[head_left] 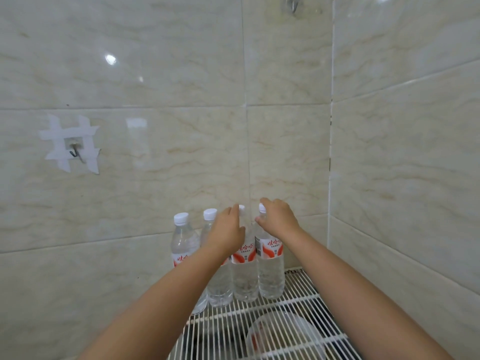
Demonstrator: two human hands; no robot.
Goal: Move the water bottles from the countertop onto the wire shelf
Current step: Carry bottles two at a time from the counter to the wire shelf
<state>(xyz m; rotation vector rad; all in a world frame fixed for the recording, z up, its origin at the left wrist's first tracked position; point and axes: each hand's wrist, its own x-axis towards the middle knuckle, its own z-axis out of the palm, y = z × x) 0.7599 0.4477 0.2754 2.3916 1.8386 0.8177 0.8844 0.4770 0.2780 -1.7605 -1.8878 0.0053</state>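
Several clear water bottles with white caps and red-and-white labels stand upright in a row on the white wire shelf (301, 302), against the tiled wall. My left hand (228, 231) is wrapped around the neck of the third bottle (244, 279). My right hand (279, 216) holds the neck of the rightmost bottle (270, 276), fingers over its cap. Both held bottles rest with their bases on the shelf. The leftmost bottle (181, 240) and the second one (210, 215) stand untouched, partly hidden by my left forearm.
Marble-look tiled walls meet in a corner (330, 178) just right of the bottles. A metal hook (75, 150) is taped to the wall at the left. A white round dish (285, 336) shows under the shelf wires. The shelf's near right part is bare wire.
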